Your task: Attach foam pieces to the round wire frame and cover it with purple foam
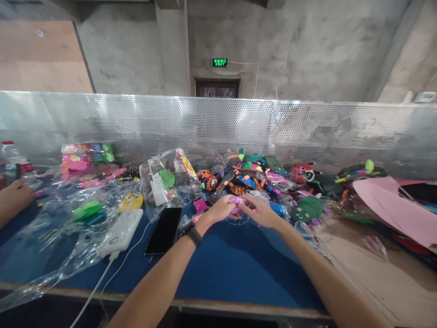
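Note:
A small lump of light purple modelling clay [235,203] is held up above the blue mat, between my two hands. My left hand [220,210], with a dark band at the wrist, is closed around it from the left. From the other side, my right hand [261,211] has its fingertips pressed on the same lump. Just left of my left hand lies a magenta square piece [200,205]. Behind both hands is a heap of colourful clay figures [251,175], some in clear wrapping. A green round figure with a smiling face [307,209] rests to the right.
A black phone [164,230] and a white power bank [121,232] with its cable lie at left, beside crumpled clear plastic [68,246]. Pink sheets [392,207] stick out at right. A perforated metal panel [218,127] borders the back. Another person's hand [17,200] is at far left.

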Motion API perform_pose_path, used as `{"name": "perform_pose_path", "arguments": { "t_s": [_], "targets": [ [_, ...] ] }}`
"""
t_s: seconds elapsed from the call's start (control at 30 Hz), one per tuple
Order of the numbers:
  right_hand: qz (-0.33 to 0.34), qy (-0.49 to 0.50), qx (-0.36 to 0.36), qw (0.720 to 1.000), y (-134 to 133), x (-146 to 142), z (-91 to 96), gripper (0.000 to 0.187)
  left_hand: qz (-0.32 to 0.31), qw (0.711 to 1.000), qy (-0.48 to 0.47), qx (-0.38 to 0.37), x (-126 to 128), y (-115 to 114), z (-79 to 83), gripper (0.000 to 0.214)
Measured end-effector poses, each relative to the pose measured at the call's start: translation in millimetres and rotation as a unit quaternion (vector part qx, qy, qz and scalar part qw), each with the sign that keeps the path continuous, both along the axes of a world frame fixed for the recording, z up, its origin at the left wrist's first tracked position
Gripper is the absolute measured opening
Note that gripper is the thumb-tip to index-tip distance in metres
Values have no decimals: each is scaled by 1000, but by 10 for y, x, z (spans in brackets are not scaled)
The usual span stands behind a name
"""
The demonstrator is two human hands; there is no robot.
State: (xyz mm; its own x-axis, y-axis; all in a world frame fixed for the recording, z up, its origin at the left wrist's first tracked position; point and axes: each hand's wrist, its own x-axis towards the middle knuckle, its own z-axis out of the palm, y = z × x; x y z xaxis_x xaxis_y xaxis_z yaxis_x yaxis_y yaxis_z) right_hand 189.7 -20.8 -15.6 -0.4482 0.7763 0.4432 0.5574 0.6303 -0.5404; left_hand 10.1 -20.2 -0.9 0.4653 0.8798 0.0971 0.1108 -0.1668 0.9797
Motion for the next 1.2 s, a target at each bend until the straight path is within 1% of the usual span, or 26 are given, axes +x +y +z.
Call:
{"name": "perform_pose_path", "arguments": {
  "t_s": [0.07,0.13,0.2,0.23,0.3,0.37,0.47,0.53,0.57,0.63,0.67,0.73,0.77,0.83,0.9,0.93,0.97,1.03,1.1,1.2],
  "targets": [
    [-2,-1,2,1000,8,-5,-8,38,7,999,-19,-38,-7,13,1,30],
    [-12,-2,21,1000,16,-5,-5,36,-1,996,-57,-69,-26,62,-27,36],
    [-37,-10,56,998,21,0,13,32,-27,992,-95,-82,-47,129,-71,35],
    [-54,-16,73,996,23,5,27,31,-36,991,-97,-83,-56,158,-90,33],
    [-90,-30,94,991,29,16,53,30,-42,993,-80,-72,-68,187,-106,32],
    [-123,-38,99,987,41,28,70,33,-44,996,-61,-46,-68,169,-90,32],
    [-146,-47,96,984,66,42,65,33,-39,998,-50,-5,-59,94,-44,34],
    [-142,-58,99,983,73,47,49,28,-26,999,-34,14,-55,55,-32,42],
    [-130,-64,103,984,69,48,41,23,-21,999,-25,23,-54,45,-35,47],
    [-82,-74,112,987,45,41,29,8,-17,999,-8,45,-56,43,-52,53],
    [-52,-76,114,989,26,33,26,5,-12,998,0,60,-58,46,-62,54],
    [-4,-71,110,991,-18,5,26,16,0,995,19,100,-61,54,-74,50],
    [4,-65,106,992,-39,-13,28,20,8,992,29,122,-63,57,-76,47],
    [-12,-49,93,994,-70,-54,30,32,32,984,47,169,-65,62,-73,40],
    [-50,-35,78,995,-76,-87,27,52,60,974,65,208,-65,71,-71,34],
    [-66,-30,71,995,-70,-97,24,58,70,971,74,217,-65,78,-73,31],
    [-76,-27,66,995,-59,-101,20,59,74,970,81,217,-66,86,-79,28],
    [-81,-18,65,994,-28,-93,14,51,67,975,76,200,-67,103,-96,24],
    [-75,-6,73,994,5,-66,16,40,50,982,49,174,-67,113,-112,20],
    [-74,1,96,993,38,-8,39,34,15,993,7,118,-60,113,-110,23]
  ]
}}
